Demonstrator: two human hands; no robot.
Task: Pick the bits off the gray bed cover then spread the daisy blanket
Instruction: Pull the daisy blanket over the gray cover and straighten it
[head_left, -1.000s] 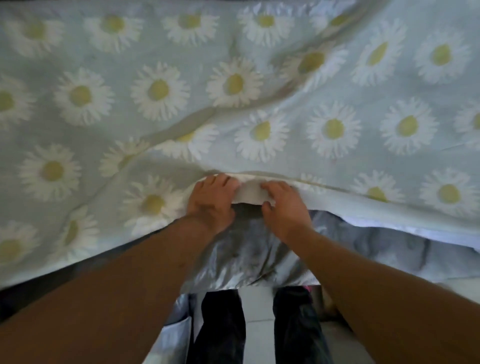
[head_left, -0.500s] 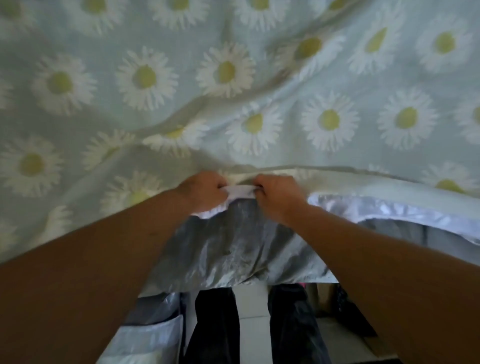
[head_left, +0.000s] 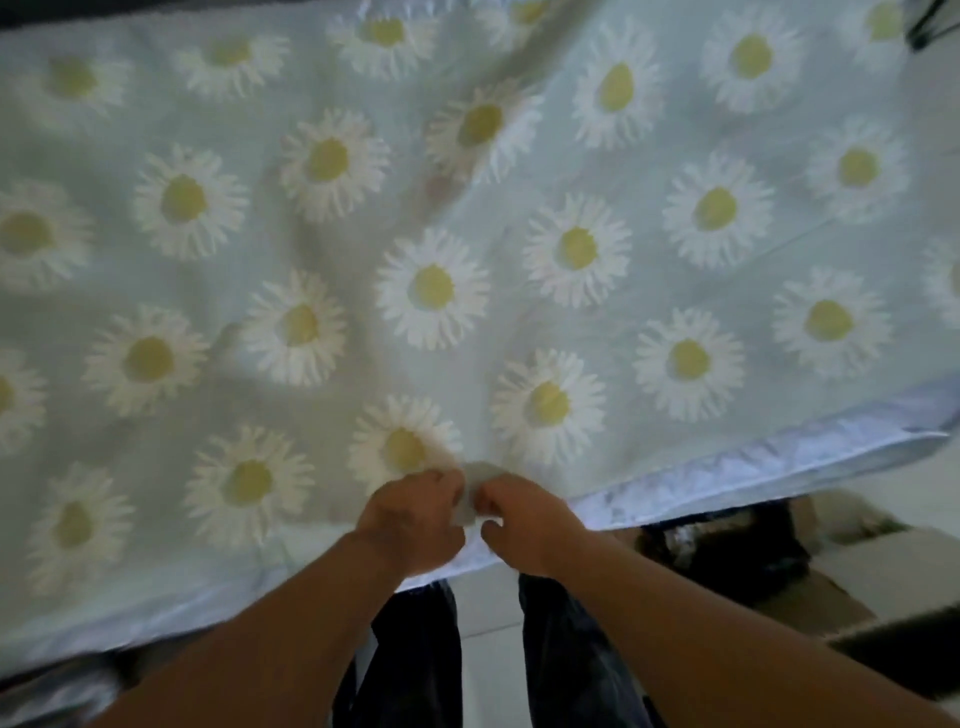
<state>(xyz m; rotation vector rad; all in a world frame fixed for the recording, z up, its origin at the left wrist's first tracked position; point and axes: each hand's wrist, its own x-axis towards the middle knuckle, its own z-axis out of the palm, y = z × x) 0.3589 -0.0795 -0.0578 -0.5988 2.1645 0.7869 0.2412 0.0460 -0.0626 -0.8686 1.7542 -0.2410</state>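
Observation:
The daisy blanket (head_left: 519, 218), pale blue-green with white and yellow flowers, lies across almost the whole bed. Its near hem runs along the bed's front edge. My left hand (head_left: 415, 514) and my right hand (head_left: 524, 519) sit side by side at the middle of that hem, both pinching a small fold of the blanket between them. A shiny strip of the gray bed cover (head_left: 737, 467) shows under the hem at the right, and a darker bit of the bed cover (head_left: 57, 691) at the lower left. No bits are visible on it.
My legs in dark trousers (head_left: 415, 670) stand on a pale tiled floor (head_left: 488, 613) right against the bed. Cardboard boxes and dark items (head_left: 727, 551) lie on the floor to the right.
The blanket hem has come down toward me and now hides most of the gray cover that showed below it. My hands moved closer together on the hem.

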